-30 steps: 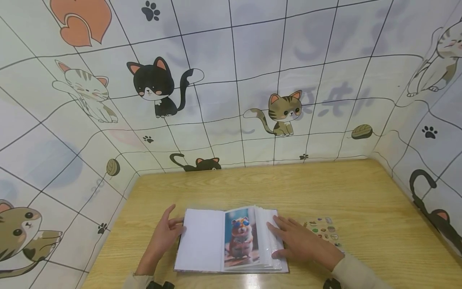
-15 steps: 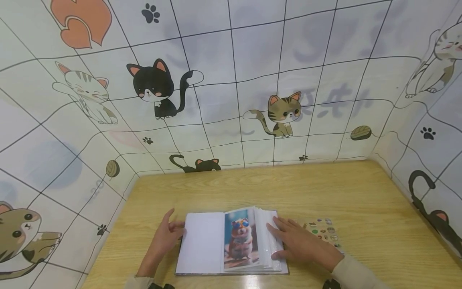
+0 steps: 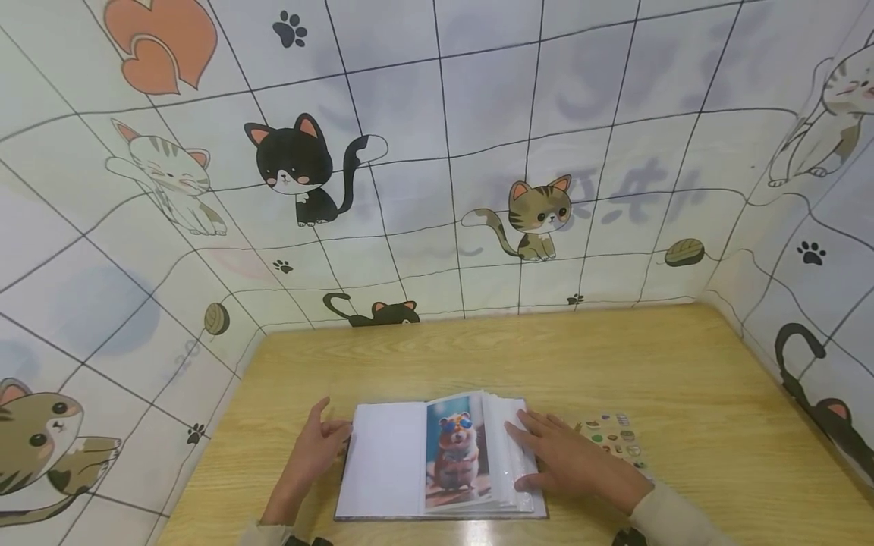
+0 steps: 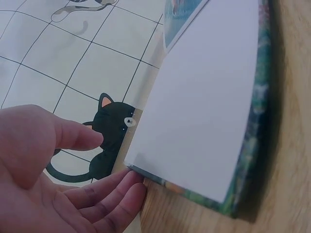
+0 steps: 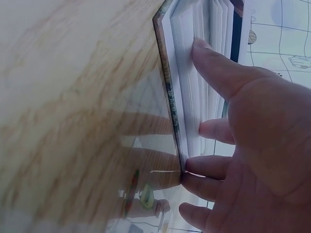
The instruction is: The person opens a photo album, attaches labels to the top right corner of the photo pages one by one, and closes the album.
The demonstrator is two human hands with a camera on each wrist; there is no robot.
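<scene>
A small photo album [image 3: 385,462] lies spread on the table, its blank white inside cover to the left. On the first page is a photo [image 3: 456,455] of a hamster in sunglasses. My left hand [image 3: 312,451] touches the left cover edge with its fingertips; in the left wrist view the thumb stands apart from the cover [image 4: 194,107]. Across the right side, my right hand [image 3: 570,459] rests with spread fingers on the stacked plastic pages. Thumb and fingertips meet the page edges [image 5: 187,73] and cover edge in the right wrist view. A clear sticker sheet [image 3: 614,440] is partly behind this hand.
The wood-grain table [image 3: 478,349] is bounded by white walls [image 3: 423,189] with cat drawings at the back and both sides. The sticker sheet with small food pictures lies just right of the album.
The album's left cover has shifted slightly right and toward me, with the left hand following it. The right hand stays on the pages.
</scene>
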